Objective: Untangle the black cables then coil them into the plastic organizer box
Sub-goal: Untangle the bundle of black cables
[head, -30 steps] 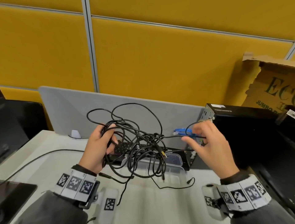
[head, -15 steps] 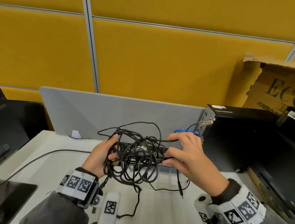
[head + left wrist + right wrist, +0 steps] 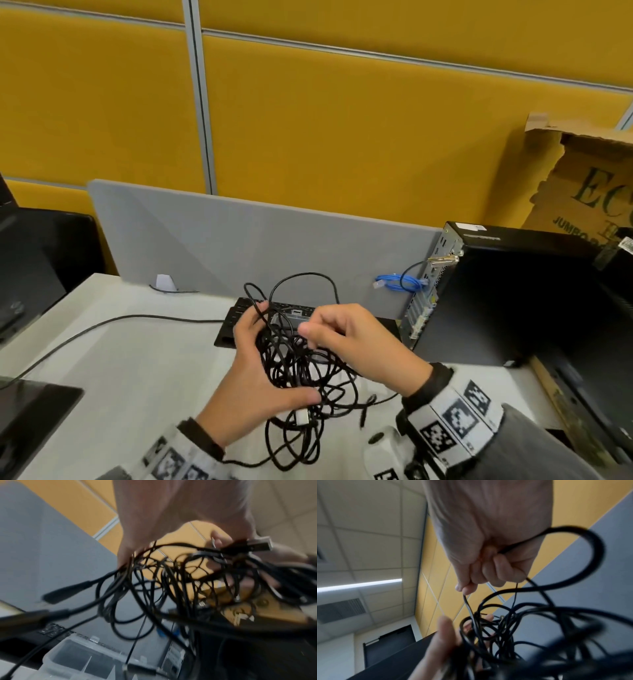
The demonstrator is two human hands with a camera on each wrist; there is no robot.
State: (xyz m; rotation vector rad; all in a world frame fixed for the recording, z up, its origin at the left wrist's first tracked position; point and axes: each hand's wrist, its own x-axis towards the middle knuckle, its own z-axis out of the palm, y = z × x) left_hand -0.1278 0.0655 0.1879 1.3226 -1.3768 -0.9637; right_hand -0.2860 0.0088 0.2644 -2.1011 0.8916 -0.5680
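Note:
A tangle of black cables (image 3: 298, 370) hangs above the white desk between both hands. My left hand (image 3: 274, 356) grips the bundle from the left, thumb under it and fingers curled round its far side. My right hand (image 3: 308, 337) pinches one strand at the top of the bundle; the right wrist view shows that pinch (image 3: 465, 588) above the cables (image 3: 513, 628). A silver USB plug (image 3: 257, 545) sticks out of the cables (image 3: 171, 581). The clear plastic organizer box (image 3: 77, 660) lies below, mostly hidden behind the hands in the head view.
A black computer tower (image 3: 513, 301) stands close on the right, with a blue network cable (image 3: 400, 282) at its back. A black keyboard (image 3: 236, 318) lies behind the hands before a grey divider (image 3: 239, 246). One black cable (image 3: 102, 325) crosses the desk leftward. A dark flat device (image 3: 30, 418) lies front left.
Both hands came down and together with the bundle. My right hand moved left from near the blue cable into the tangle and now pinches a strand. The loops are more bunched.

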